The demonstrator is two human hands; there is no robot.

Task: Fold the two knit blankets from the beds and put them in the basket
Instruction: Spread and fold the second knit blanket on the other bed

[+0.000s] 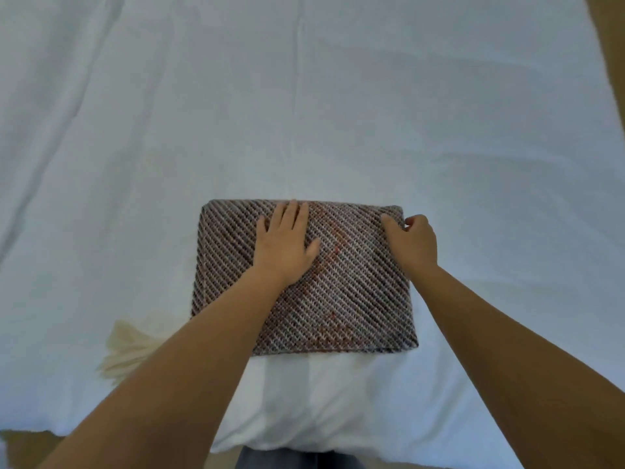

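A knit blanket (351, 292), grey-brown with reddish flecks and diagonal ribbing, lies folded into a compact rectangle on the white bed (304, 113) close to me. My left hand (287, 245) presses flat on its upper left part, fingers straight and together. My right hand (412, 242) is at the blanket's far right corner, thumb on top and fingers curled round the edge, gripping the fold. No basket and no second blanket are in view.
A cream fringe or tassels (128, 346) stick out from under my left forearm at the blanket's near left. The bed's near edge (304, 448) runs along the bottom, with brown floor (20, 448) at lower left and a brown surface (612, 62) at the right edge.
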